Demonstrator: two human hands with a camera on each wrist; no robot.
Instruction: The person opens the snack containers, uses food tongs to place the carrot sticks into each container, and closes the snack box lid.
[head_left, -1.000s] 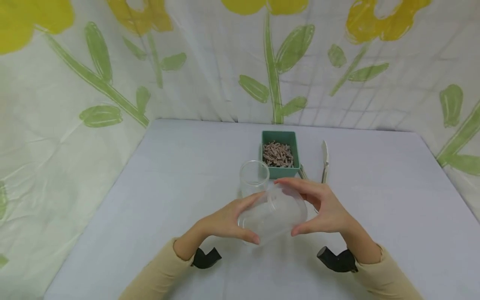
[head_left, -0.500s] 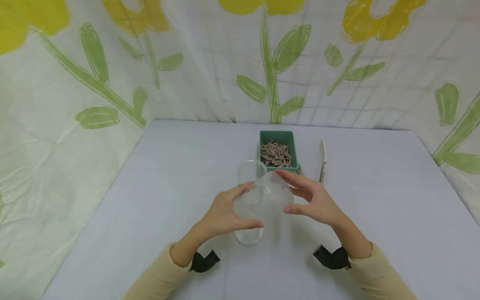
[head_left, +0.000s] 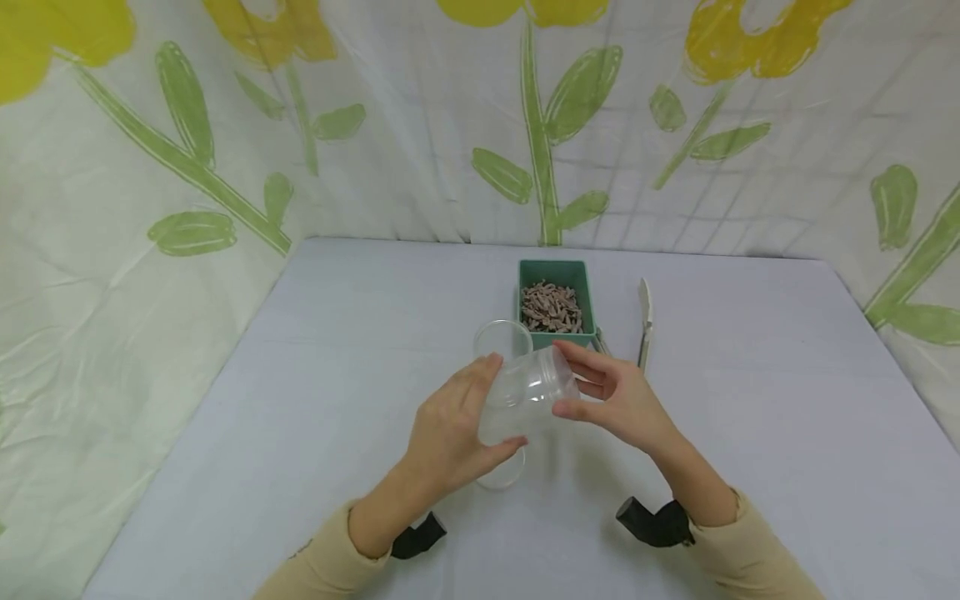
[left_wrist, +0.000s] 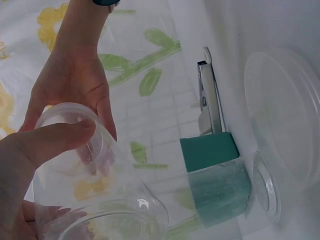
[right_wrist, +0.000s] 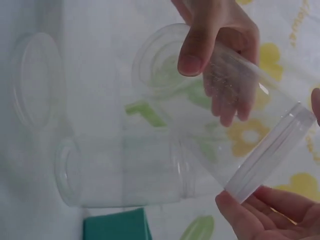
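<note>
Both hands hold a clear plastic jar (head_left: 517,396) on its side, tilted, above the table. My left hand (head_left: 450,425) grips its body, thumb on the near side, fingers behind it. At the other end, my right hand (head_left: 611,400) pinches the clear end band (right_wrist: 270,152) between thumb and fingers. Behind it stands a second clear jar (right_wrist: 125,170), upright; in the head view its rim (head_left: 502,323) shows above the left fingers. A clear round lid (head_left: 504,485) lies on the near side, partly hidden by the left hand.
At the back of the white table (head_left: 360,333), a green box (head_left: 557,340) holds many small brownish pieces (head_left: 551,308). A knife (head_left: 645,325) lies to its right, and a slim metal tool (head_left: 600,342) rests against the box. A flower-print cloth (head_left: 420,150) hangs behind.
The held jar has moved slightly up and left in the head view. My left hand has turned its fingers further over the body; my right hand has shifted left with the banded end.
</note>
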